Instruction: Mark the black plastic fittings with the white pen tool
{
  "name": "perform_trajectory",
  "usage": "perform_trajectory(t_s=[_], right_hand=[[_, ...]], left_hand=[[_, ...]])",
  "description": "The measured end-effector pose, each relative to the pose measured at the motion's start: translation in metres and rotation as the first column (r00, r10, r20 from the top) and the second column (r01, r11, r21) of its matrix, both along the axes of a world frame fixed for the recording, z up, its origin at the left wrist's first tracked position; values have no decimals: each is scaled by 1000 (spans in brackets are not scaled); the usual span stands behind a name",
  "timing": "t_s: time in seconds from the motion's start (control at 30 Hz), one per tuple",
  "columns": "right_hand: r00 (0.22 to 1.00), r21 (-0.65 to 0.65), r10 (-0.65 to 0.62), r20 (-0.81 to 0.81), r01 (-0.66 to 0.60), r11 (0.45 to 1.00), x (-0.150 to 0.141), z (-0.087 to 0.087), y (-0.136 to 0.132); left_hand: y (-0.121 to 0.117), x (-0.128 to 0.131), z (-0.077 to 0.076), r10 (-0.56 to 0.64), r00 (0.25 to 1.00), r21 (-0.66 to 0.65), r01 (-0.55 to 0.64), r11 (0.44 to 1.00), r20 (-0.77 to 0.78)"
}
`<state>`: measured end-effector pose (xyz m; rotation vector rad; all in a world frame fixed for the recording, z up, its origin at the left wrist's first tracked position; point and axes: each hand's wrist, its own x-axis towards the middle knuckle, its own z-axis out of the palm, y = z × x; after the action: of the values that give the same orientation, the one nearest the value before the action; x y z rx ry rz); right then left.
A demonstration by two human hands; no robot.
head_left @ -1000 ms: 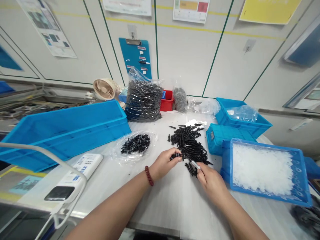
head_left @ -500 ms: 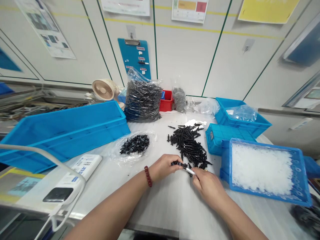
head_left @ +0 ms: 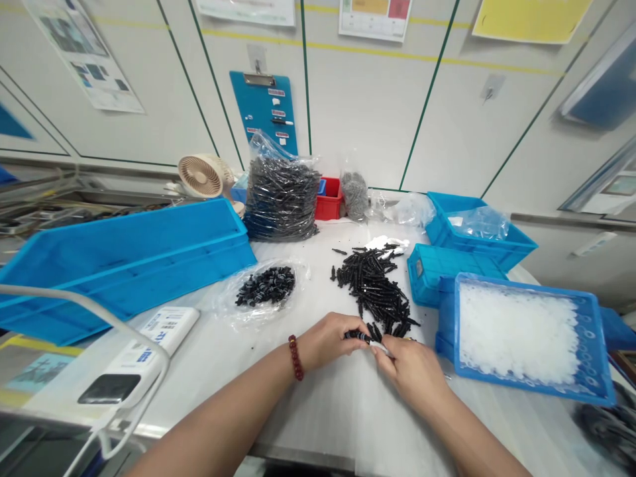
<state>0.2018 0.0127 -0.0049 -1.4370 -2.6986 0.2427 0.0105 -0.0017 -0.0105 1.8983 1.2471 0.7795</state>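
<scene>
My left hand (head_left: 328, 339) is closed around a slim black part with grey rings (head_left: 358, 335), which lies level and points to the right. Against its right end sits a white tube-like piece (head_left: 379, 347), pinched in the closed fingers of my right hand (head_left: 416, 368). The fingers hide part of both pieces. Just beyond my hands is a loose pile of slim black parts (head_left: 377, 288). To the left, short black pieces with pale rings (head_left: 266, 286) rest on an open clear plastic bag (head_left: 231, 311).
A blue bin of small white rings (head_left: 517, 334) stands to the right, beside a closed teal box (head_left: 452, 271). On the left are a long blue bin (head_left: 124, 258) and a white device with a cable (head_left: 163, 334). Behind stand a full plastic bag (head_left: 283, 199) and a red bin (head_left: 328, 202).
My hands have drawn closer together, and less of the white piece shows between them. My left hand has shifted slightly right and down.
</scene>
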Motion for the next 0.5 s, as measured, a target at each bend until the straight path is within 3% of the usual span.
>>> perform_trajectory(t_s=[0.5], right_hand=[[998, -39, -68, 9, 69, 997, -1, 6, -1]], left_hand=[[-2, 1, 8, 18, 999, -105, -14, 994, 32]])
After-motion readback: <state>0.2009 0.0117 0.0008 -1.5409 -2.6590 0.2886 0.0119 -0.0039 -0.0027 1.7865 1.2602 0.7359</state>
